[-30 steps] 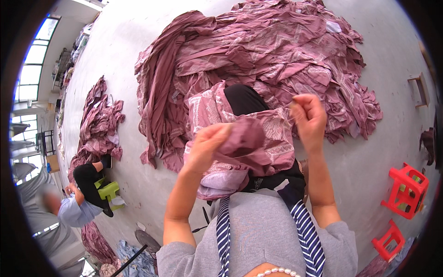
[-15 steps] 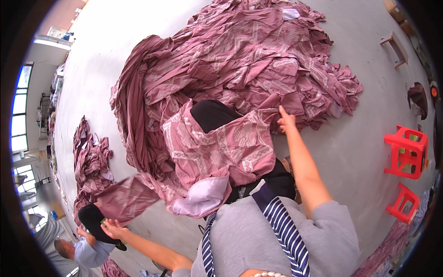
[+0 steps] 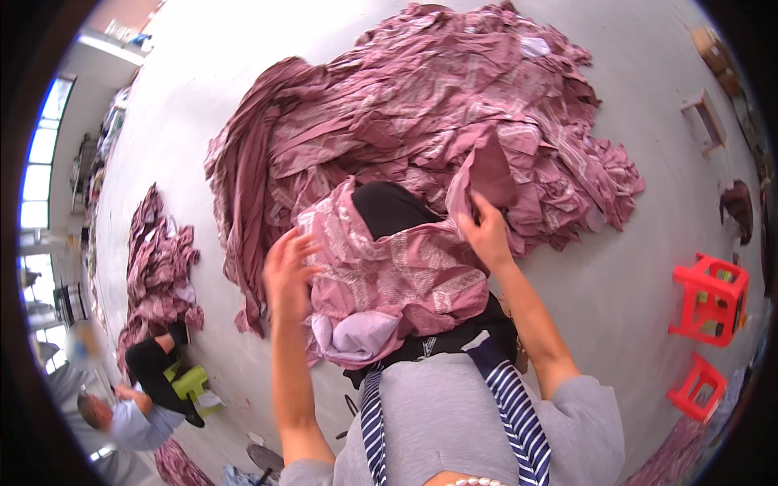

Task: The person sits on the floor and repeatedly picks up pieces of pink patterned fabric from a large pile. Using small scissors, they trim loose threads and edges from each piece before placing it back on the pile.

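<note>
A dusty-pink patterned cloth (image 3: 421, 271) lies over my lap, with a black knee showing at its far edge. My right hand (image 3: 485, 233) is closed on the cloth's right edge and holds a corner of it raised. My left hand (image 3: 288, 266) is slightly blurred beside the cloth's left edge, fingers apart and nothing in them. A pale lilac piece of fabric (image 3: 355, 334) is bunched at the near end of the cloth. Just beyond my knees spreads a large heap of matching pink fabric (image 3: 405, 105).
A smaller pink pile (image 3: 158, 271) lies on the grey floor to the left. Near it a person (image 3: 142, 413) sits by a lime-green stool (image 3: 190, 382). Red plastic stools (image 3: 707, 300) and a wooden frame (image 3: 703, 121) stand at the right.
My left hand has come in from the far lower left to the lap, letting go of the stretched cloth end. My right hand has drawn slightly inward, lifting a corner.
</note>
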{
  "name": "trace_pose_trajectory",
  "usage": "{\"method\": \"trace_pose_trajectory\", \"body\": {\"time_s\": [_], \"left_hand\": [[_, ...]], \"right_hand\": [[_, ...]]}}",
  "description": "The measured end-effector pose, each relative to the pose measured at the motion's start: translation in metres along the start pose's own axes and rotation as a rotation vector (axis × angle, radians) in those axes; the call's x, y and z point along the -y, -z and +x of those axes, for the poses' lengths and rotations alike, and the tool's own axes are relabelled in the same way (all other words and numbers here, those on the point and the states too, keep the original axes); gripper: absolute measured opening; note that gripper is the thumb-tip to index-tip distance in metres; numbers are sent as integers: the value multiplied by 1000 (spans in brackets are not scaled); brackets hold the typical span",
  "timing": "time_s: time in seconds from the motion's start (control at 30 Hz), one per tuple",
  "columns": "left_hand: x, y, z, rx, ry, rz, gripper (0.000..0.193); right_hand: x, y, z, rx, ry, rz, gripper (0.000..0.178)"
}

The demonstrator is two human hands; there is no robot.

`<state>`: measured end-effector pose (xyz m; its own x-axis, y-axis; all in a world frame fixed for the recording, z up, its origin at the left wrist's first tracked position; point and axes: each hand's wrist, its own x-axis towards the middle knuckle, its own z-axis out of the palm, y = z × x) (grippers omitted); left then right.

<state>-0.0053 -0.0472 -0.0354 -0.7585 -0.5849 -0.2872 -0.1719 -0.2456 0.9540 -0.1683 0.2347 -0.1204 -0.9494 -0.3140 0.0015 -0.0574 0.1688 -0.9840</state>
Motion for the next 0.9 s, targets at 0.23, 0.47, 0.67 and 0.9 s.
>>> {"method": "trace_pose_trajectory", "body": {"time_s": [0.23,0.47,0.67,0.9], "left_hand": [[6,-82,-9,267,266,20,73],[3,-66,-29,306,210,-189,42],[-41,-65,-39,560,22,52,32],[-50,-72,-44,463,241,26,36]], "right_hand": [[90,-30,-84,595,343,-295,77],[105,-29,-81,626,643,-177,57],[164,-10,-1,335,666,-129,20],[167,-37,0,468,620,-79,30]]}}
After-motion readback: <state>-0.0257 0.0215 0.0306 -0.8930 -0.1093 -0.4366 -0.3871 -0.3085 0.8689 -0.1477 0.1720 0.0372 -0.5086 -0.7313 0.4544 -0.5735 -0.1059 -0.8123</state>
